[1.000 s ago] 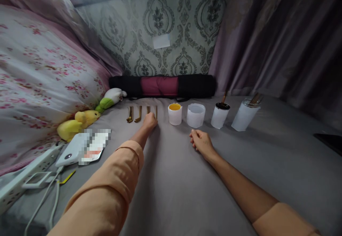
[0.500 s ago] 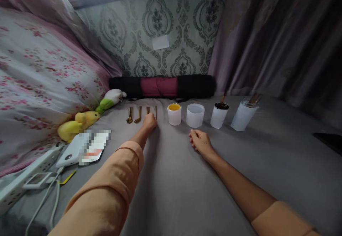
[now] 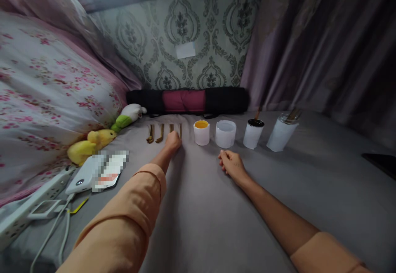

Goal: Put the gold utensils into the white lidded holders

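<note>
My left hand [image 3: 173,142] is closed over the lower ends of thin golden-brown strips [image 3: 171,128]; its fingertips are hidden, so I cannot make out what they hold. Left of it lie two more bundles of such strips, one nearer [image 3: 160,133] and one farther out [image 3: 151,133], each bent at the bottom. My right hand [image 3: 231,162] rests on the grey sheet with curled fingers and nothing visible in them. Just beyond it stands a white-wrapped cup [image 3: 225,135]. To that cup's left is a white cup with an orange-yellow inside [image 3: 202,135].
Farther right stand a white-wrapped jar with a dark rim [image 3: 253,135] and a wrapped glass [image 3: 281,135] holding sticks. A black-and-maroon roll [image 3: 184,100] lies by the wall. Plush toys [image 3: 82,152], a white power bank [image 3: 85,178], a phone [image 3: 113,170] and a power strip [image 3: 37,203] line the left.
Both hands stay in the same places. The view has shifted only very slightly; no object has visibly moved.
</note>
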Demonstrator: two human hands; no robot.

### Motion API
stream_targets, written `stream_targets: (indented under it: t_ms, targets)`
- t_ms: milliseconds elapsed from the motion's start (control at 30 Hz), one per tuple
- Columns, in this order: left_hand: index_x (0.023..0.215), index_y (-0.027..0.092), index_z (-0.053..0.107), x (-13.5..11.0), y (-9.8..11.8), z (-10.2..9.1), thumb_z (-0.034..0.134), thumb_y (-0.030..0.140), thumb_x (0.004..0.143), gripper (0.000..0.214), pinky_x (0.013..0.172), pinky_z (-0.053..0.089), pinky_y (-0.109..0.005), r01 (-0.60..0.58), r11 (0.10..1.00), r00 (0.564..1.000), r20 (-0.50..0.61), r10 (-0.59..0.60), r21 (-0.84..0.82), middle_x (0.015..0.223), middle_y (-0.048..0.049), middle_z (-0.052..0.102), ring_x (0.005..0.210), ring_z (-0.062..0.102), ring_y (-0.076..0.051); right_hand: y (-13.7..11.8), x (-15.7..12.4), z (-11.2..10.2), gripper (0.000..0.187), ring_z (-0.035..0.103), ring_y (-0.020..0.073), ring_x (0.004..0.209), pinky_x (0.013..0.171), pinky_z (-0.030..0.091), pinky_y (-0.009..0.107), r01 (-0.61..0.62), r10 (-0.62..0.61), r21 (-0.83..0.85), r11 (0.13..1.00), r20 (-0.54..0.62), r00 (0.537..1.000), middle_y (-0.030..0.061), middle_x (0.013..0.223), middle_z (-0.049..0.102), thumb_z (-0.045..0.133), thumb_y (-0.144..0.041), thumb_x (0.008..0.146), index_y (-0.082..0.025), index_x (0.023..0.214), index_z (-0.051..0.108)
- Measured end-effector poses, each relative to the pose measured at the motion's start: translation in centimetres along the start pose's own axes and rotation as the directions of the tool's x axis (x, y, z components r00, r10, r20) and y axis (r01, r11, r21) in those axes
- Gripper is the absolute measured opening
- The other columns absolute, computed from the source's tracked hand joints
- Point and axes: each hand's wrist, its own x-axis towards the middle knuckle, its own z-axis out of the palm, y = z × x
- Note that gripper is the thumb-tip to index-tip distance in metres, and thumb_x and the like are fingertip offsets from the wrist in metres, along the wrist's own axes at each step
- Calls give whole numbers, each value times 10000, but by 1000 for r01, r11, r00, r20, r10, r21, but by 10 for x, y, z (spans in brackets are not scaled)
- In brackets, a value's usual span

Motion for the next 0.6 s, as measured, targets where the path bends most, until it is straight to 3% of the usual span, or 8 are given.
stream_targets:
  t_ms: [300, 600]
  targets:
    - [881, 118, 631, 2, -2, 2, 544, 182, 669, 238, 736, 435, -270, 6, 1000, 1000, -23, -7, -26, 941, -156, 632, 907, 583, -245, 1, 0, 0, 374, 469, 74, 380, 323, 312, 164, -6, 6, -5, 1000, 9, 1000, 5, 553, 530, 360, -462, 793, -149, 744, 561]
    - [837, 125, 649, 2, -2, 3, 488, 126, 699, 212, 755, 427, -290, 6, 999, 999, -32, -7, -41, 911, -160, 637, 897, 588, -252, -2, -1, 0, 365, 468, 75, 376, 318, 310, 165, -15, 15, -18, 1000, 5, 1000, 7, 551, 522, 355, -448, 798, -149, 736, 553]
